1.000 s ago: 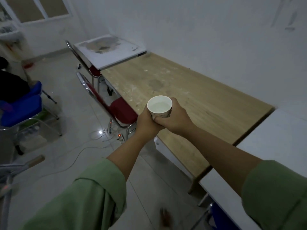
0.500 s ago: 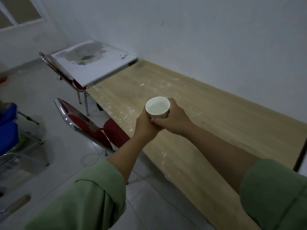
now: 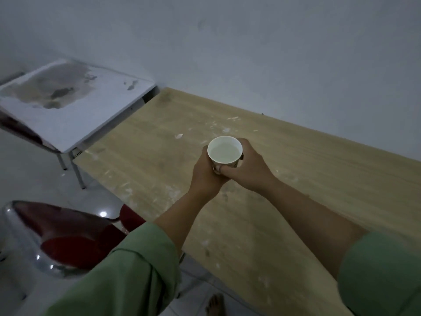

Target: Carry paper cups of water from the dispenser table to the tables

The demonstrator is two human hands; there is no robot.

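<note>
A white paper cup [image 3: 224,149] with water in it is held upright in both hands over the long wooden table [image 3: 296,169]. My left hand [image 3: 206,177] wraps the cup's near-left side and base. My right hand [image 3: 247,168] covers its right side, thumb across the front. The lower part of the cup is hidden by my fingers. Both arms reach forward from green sleeves. The table top is pale wood with white flecks and stains, and it runs along the white wall.
A stained white table [image 3: 68,110] on metal legs butts against the wooden table's far left end. A red chair with a chrome frame [image 3: 61,238] stands at the table's near left edge. My bare foot [image 3: 215,305] shows on the tiled floor.
I have stepped closer to the wooden table, so the cup in both hands now hangs over its top. The view has swung right; the blue chair and window have left the frame.
</note>
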